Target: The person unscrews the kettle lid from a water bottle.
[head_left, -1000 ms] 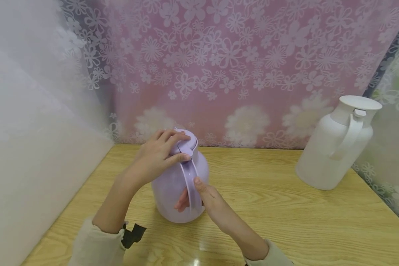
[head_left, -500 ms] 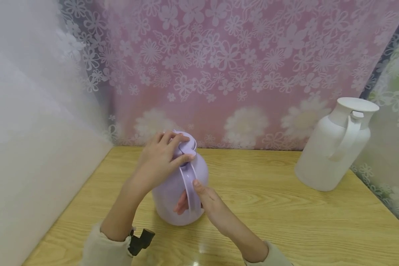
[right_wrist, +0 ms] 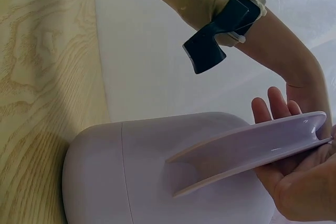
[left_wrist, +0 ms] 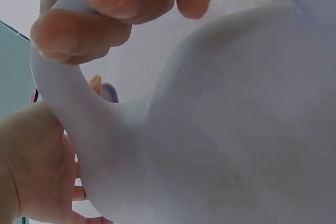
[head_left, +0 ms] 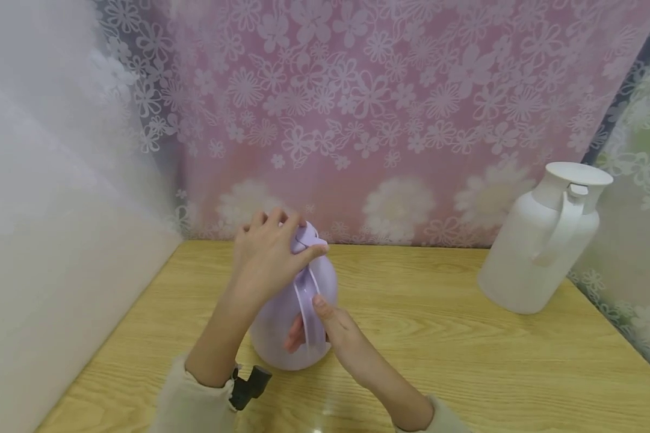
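Note:
A lilac thermos jug [head_left: 271,328] stands on the wooden table, its handle [head_left: 309,300] toward me. My left hand [head_left: 265,255] grips the jug's lid [head_left: 306,234] from the left, fingers over its top and thumb along a small tab. Much of the lid is hidden under that hand. My right hand [head_left: 346,337] holds the handle: its thumb lies up the outer side, and its fingers [right_wrist: 270,109] come out through the loop. In the right wrist view the jug body [right_wrist: 157,166] appears sideways. Up close, the left wrist view shows the body [left_wrist: 236,119] and handle loop [left_wrist: 89,114].
A white jug [head_left: 525,258] with a flared top and a handle stands at the right of the table [head_left: 411,337]. Behind hangs a pink floral curtain [head_left: 357,120]. A pale wall [head_left: 59,210] rises at the left. A black mount [head_left: 249,388] sits on the left wrist.
My left hand has turned to the right on the lid, and the lid's tab has swung right with the thumb. The right hand keeps its hold on the handle.

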`<state>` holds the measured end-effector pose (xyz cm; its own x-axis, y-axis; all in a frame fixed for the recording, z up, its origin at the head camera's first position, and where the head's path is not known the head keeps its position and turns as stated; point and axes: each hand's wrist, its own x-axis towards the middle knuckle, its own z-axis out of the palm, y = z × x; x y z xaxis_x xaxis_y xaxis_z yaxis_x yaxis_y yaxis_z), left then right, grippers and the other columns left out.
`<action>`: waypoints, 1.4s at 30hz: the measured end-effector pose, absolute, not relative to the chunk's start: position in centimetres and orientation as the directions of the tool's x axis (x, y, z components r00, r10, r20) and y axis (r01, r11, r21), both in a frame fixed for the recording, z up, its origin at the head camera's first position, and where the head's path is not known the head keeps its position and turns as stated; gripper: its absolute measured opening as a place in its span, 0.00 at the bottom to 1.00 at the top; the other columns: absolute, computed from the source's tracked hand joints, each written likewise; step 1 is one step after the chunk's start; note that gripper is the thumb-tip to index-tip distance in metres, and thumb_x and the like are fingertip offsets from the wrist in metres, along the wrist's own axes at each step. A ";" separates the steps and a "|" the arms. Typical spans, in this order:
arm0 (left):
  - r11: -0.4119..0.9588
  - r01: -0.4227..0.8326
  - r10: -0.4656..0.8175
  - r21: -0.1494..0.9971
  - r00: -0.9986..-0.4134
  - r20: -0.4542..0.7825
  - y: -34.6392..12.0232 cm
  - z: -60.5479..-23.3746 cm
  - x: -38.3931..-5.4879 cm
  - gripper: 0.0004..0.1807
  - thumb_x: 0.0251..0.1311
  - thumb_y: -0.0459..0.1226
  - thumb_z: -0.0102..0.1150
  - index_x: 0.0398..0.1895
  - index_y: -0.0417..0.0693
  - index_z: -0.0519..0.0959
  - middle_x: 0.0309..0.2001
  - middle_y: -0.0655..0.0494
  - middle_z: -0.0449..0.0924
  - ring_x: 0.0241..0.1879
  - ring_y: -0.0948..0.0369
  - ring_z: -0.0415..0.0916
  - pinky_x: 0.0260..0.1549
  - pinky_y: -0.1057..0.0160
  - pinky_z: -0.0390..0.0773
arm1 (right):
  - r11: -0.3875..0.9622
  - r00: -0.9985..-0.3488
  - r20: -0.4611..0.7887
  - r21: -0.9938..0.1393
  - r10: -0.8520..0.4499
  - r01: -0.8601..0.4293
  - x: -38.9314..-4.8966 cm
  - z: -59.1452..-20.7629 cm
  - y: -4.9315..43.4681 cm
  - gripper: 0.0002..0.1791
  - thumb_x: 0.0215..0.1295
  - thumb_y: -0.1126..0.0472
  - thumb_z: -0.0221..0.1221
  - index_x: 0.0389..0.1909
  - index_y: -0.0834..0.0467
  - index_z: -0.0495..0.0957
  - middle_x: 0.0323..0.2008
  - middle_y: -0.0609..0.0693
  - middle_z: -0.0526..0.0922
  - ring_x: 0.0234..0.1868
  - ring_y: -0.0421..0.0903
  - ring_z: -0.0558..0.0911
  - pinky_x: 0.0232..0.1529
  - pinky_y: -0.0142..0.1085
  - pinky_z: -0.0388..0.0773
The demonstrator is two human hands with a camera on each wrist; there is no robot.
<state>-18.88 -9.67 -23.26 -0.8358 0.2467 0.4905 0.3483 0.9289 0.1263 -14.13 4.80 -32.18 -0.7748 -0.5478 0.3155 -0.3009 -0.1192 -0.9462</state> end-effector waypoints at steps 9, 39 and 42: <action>0.910 0.379 0.271 0.169 -0.851 0.450 -10.2 -22.9 -18.9 0.32 0.52 0.67 0.49 0.51 0.55 0.74 0.50 0.52 0.69 0.49 0.50 0.62 0.45 0.45 0.61 | -0.116 -0.788 0.323 -0.944 -0.525 -0.310 -14.2 -32.3 4.6 0.35 0.75 0.50 0.27 0.31 0.72 0.75 0.27 0.61 0.81 0.34 0.53 0.81 0.41 0.43 0.75; 0.372 0.565 0.337 0.736 -0.821 0.460 -14.6 -26.2 -21.9 0.30 0.52 0.41 0.65 0.59 0.48 0.69 0.60 0.53 0.64 0.59 0.56 0.60 0.55 0.49 0.60 | -0.092 -0.804 0.333 -0.939 -0.493 -0.332 -14.0 -32.3 4.4 0.35 0.75 0.50 0.27 0.30 0.71 0.74 0.24 0.59 0.80 0.31 0.52 0.81 0.40 0.39 0.74; 0.400 0.532 0.303 0.747 -0.846 0.440 -14.4 -26.1 -21.6 0.30 0.51 0.43 0.66 0.59 0.49 0.69 0.60 0.52 0.63 0.59 0.54 0.59 0.54 0.48 0.60 | -0.099 -0.805 0.330 -0.941 -0.493 -0.325 -14.0 -32.4 4.4 0.35 0.75 0.50 0.27 0.30 0.71 0.74 0.24 0.59 0.80 0.31 0.52 0.81 0.40 0.39 0.74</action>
<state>-21.57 -14.37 -26.14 -0.8456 0.3027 0.4398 0.5315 0.3998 0.7467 -13.98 4.43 -32.40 -0.8050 -0.4931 0.3300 -0.3250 -0.0989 -0.9405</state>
